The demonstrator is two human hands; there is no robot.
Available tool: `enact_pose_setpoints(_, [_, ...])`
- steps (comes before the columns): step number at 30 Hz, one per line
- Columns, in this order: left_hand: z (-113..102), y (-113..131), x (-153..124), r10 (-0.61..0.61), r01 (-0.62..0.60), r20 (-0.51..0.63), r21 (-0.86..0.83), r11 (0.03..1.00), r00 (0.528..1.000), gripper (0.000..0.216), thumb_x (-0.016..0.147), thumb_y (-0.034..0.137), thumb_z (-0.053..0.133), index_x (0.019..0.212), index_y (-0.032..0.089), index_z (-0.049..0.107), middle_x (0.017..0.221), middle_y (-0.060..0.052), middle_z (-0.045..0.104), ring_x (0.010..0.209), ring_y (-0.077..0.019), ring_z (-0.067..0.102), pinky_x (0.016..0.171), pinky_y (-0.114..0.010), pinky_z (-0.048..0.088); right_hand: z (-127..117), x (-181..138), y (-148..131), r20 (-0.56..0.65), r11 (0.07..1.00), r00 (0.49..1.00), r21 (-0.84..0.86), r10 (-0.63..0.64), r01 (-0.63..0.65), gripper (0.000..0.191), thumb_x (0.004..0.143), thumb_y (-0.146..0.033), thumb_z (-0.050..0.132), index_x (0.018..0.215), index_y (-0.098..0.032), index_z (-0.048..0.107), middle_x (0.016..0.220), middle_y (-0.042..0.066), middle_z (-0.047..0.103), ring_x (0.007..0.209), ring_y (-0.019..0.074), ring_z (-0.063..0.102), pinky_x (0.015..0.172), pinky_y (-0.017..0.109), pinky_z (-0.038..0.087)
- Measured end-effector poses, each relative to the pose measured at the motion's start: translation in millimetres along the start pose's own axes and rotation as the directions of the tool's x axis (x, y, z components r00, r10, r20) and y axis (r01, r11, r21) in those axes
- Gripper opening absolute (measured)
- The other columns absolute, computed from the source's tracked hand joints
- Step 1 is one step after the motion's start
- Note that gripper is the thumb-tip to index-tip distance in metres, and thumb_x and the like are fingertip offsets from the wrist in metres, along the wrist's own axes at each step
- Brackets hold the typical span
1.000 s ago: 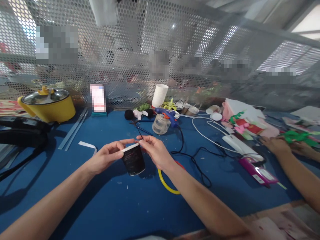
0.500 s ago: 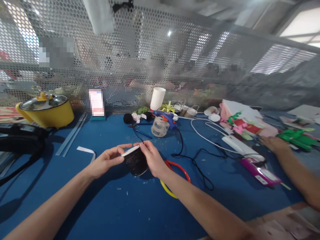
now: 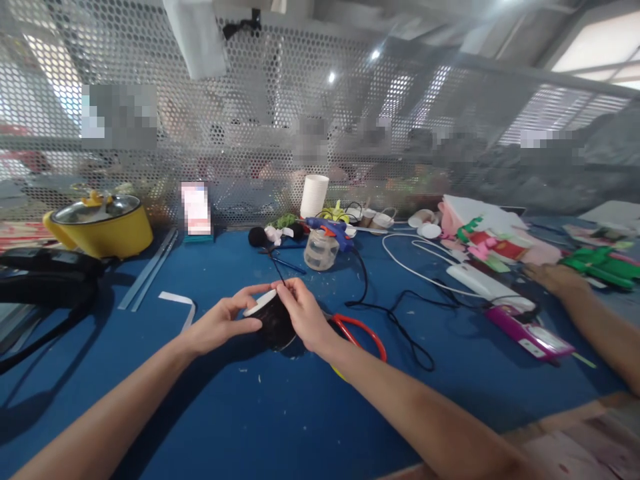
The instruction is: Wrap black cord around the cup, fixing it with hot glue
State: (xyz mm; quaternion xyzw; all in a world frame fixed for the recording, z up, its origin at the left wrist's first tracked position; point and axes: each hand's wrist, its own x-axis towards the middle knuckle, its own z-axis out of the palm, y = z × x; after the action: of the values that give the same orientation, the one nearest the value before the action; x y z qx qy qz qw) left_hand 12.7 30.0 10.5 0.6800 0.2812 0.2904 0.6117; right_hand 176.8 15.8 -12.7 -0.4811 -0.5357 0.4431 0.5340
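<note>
A black paper cup point(image 3: 275, 323) with a white rim stands tilted on the blue table point(image 3: 250, 413) in front of me. My left hand point(image 3: 220, 325) grips its left side, thumb and fingers pinched at the rim. My right hand point(image 3: 305, 317) wraps round its right side, fingertips on the rim. A thin black strand point(image 3: 277, 270) rises from the rim near my right fingertips. Red and yellow rings point(image 3: 363, 332) lie just right of my right wrist.
A blue glue gun point(image 3: 333, 230) rests over a clear jar point(image 3: 321, 250), its black cord point(image 3: 395, 320) trailing across the table. A yellow pot point(image 3: 103, 227) stands far left, a white paper strip point(image 3: 177, 300) nearby. Another person's hand point(image 3: 553, 279) lies at right by paper scraps, with a pink device point(image 3: 533, 333) beside it.
My hands and the cup have shifted slightly lower and closer together. My right hand now wraps further round the cup. The view has tilted up a little.
</note>
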Motion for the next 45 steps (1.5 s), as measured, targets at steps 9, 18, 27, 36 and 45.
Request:
enact_pose_setpoints(9, [-18.6, -9.6, 0.7, -0.028, 0.036, -0.051, 0.153, 0.988, 0.998, 0.011, 0.069, 0.027, 0.062, 0.066, 0.017, 0.059, 0.132, -0.006, 0.039, 0.120, -0.0277, 0.035, 0.100, -0.046, 0.020, -5.4, 4.3, -0.6, 0.076, 0.982, 0.986, -0.106, -0.146, 0.154, 0.017, 0.079, -0.036, 0.045, 0.079, -0.020, 0.050, 0.084, 0.004, 0.058, 0.078, 0.0161, 0.053, 0.070, 0.029, 0.041])
enact_pose_setpoints(18, [1.2, 6.0, 2.6, 0.026, 0.036, -0.180, 0.334, 0.942, 0.983, 0.015, 0.068, 0.028, 0.061, 0.077, 0.017, 0.057, 0.123, -0.012, 0.048, 0.118, -0.0289, 0.037, 0.097, -0.044, 0.025, -1.2, -0.7, -4.5, 0.087, 0.942, 0.978, -0.261, -0.192, 0.208, 0.013, 0.080, -0.033, 0.042, 0.077, -0.021, 0.046, 0.090, 0.006, 0.057, 0.077, 0.0173, 0.054, 0.068, 0.031, 0.041])
enact_pose_setpoints(27, [9.4, -0.6, 3.2, 0.079, -0.004, -0.246, 0.293, 0.956, 0.966, 0.004, 0.067, 0.021, 0.060, 0.065, 0.018, 0.059, 0.111, -0.010, 0.058, 0.116, -0.0271, 0.039, 0.099, -0.043, 0.024, -1.5, -6.1, -9.2, 0.063, 0.936, 0.975, -0.275, -0.212, 0.221, 0.011, 0.079, -0.031, 0.045, 0.074, -0.021, 0.045, 0.090, 0.006, 0.059, 0.080, 0.0178, 0.055, 0.071, 0.032, 0.042])
enact_pose_setpoints(36, [3.6, -2.6, 4.6, 0.059, 0.002, -0.243, 0.245, 0.970, 0.968, 0.007, 0.064, 0.021, 0.061, 0.062, 0.016, 0.058, 0.114, -0.011, 0.055, 0.115, -0.0291, 0.040, 0.098, -0.044, 0.024, -5.0, -2.9, -9.6, 0.069, 0.968, 0.984, -0.181, -0.166, 0.176, 0.012, 0.078, -0.032, 0.046, 0.072, -0.021, 0.045, 0.092, 0.006, 0.059, 0.070, 0.0143, 0.054, 0.065, 0.029, 0.043])
enact_pose_setpoints(45, [9.2, 3.3, 4.1, 0.106, -0.024, -0.243, 0.320, 0.947, 0.964, 0.007, 0.061, 0.020, 0.063, 0.066, 0.018, 0.058, 0.106, -0.009, 0.061, 0.116, -0.0285, 0.038, 0.099, -0.043, 0.023, -4.2, -4.0, -6.5, 0.055, 0.954, 0.976, -0.208, -0.211, 0.218, 0.012, 0.077, -0.031, 0.047, 0.070, -0.021, 0.044, 0.090, 0.005, 0.059, 0.069, 0.0145, 0.054, 0.065, 0.029, 0.042])
